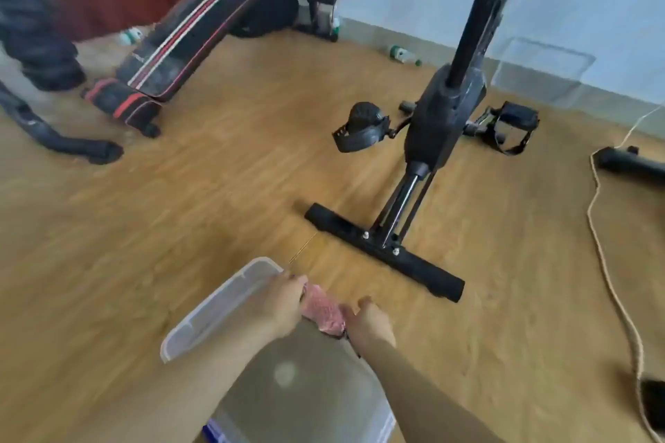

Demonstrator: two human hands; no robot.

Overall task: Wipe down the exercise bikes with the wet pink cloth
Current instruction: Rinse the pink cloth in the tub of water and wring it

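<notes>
Both hands clench the wet pink cloth [322, 313], the left hand [284, 302] and right hand [370, 322] each curled tight round one end. They hold the bunched cloth over the clear plastic tub [201, 313] of water, whose near edge is cut off. Ahead on the wood-pattern floor [180, 209] stands one black upright exercise bike [444, 119]. Its mast runs out of the top edge, and two strapped pedals show. One black padded sit-up bench with red and white stripes [201, 21] leans behind. A black bar foot [629, 164] at right is cropped, its machine unseen. One beige rope [604, 262] trails alongside. Three small plastic bottles [403, 55] lie blurred by the wall.
</notes>
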